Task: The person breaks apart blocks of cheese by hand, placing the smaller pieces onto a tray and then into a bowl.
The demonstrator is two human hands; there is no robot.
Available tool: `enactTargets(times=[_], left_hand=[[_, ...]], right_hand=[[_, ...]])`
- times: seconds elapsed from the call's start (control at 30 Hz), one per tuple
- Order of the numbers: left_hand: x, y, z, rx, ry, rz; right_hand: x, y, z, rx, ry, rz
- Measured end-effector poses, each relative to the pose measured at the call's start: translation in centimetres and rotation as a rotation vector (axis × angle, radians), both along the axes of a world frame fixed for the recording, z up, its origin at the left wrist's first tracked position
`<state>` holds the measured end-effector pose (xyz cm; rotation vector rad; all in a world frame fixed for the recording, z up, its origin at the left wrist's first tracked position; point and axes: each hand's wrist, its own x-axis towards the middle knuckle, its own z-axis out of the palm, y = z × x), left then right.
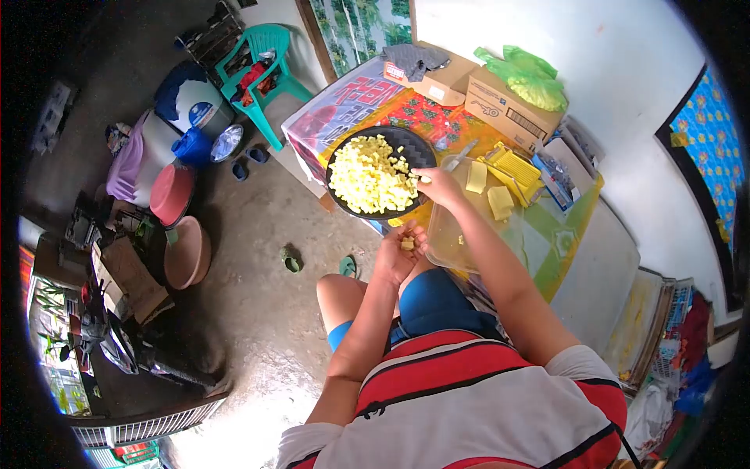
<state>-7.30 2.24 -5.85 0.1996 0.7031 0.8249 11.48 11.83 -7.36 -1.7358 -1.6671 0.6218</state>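
Note:
A round black tray (426, 150) on the table's near corner carries a heap of small pale-yellow cubes (371, 176). My left hand (398, 250) is palm up just below the tray, over my lap, its curled fingers cradling a few yellow pieces (407, 244). At the tray's right edge, my right hand (439, 189) is closed with a small pale-yellow piece (425, 179) at its fingertips. Under my right forearm lies a clear plastic container (445, 242) with crumbs on it. Two yellow slabs (500, 202) and a knife (462, 154) lie beside it.
Behind the slabs are a yellow plastic rack (514, 170), a cardboard box (508, 107) and a green plastic bag (527, 78). A green chair (262, 74) stands past the table's left side. Basins (187, 252), slippers (291, 259) and a motorcycle (117, 344) occupy the floor.

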Motion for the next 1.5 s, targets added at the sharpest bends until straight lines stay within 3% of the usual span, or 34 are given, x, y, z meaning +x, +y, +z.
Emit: enactTargets(times=[0.13, 0.17, 0.23, 0.3, 0.4, 0.47, 0.5, 0.57, 0.6, 0.63, 0.77, 1.03, 1.3, 1.5], left_hand=[[-1.1, 1.4, -1.1, 0.033, -0.017, -0.015], [-1.6, 2.4, -2.0, 0.049, -0.027, -0.023], [-2.8, 5.6, -3.4, 0.084, -0.046, -0.041], [-4.5, 9.1, -0.6, 0.227, 0.052, 0.138], [-6.2, 16.3, 1.0, 0.179, 0.225, 0.592], [-5.0, 19.0, -1.2, 0.258, 0.146, 0.562], [-2.5, 17.1, 0.8, 0.402, 0.143, 0.266], [2.1, 15.3, 0.5, 0.845, 0.088, -0.557], [4.5, 12.0, 2.2, 0.578, 0.207, -0.639], [6.2, 9.7, 3.1, 0.563, 0.321, -0.613], [7.6, 4.2, 3.9, 0.392, 0.169, -0.326], [5.9, 1.4, 6.1, 0.499, 0.141, -0.325], [5.5, 0.6, 5.3, 0.613, 0.218, -0.349], [5.1, 0.8, 5.1, 0.566, 0.108, -0.356]], right_hand=[[1.2, 0.0, -0.8, 0.126, 0.391, 0.065], [1.3, -1.4, 0.0, -0.034, 0.625, 0.02], [1.8, -3.4, 2.0, -0.135, 0.738, -0.086], [2.6, -5.3, 2.6, -0.177, 0.908, -0.168], [3.9, -8.2, 1.8, -0.169, 1.237, -0.253], [4.6, -9.5, 1.8, -0.175, 1.347, -0.201], [4.7, -9.9, 2.0, -0.175, 1.403, -0.174], [4.9, -10.6, 2.6, -0.139, 1.421, -0.149], [4.9, -11.0, 3.1, -0.121, 1.429, -0.139], [4.9, -11.4, 3.5, -0.069, 1.407, -0.139], [4.3, -13.3, 5.5, 0.038, 1.327, -0.151], [2.9, -14.3, 7.7, 0.065, 1.252, -0.135], [2.4, -14.8, 8.6, 0.164, 1.052, -0.172], [2.5, -15.0, 8.7, 0.149, 1.035, -0.185]])
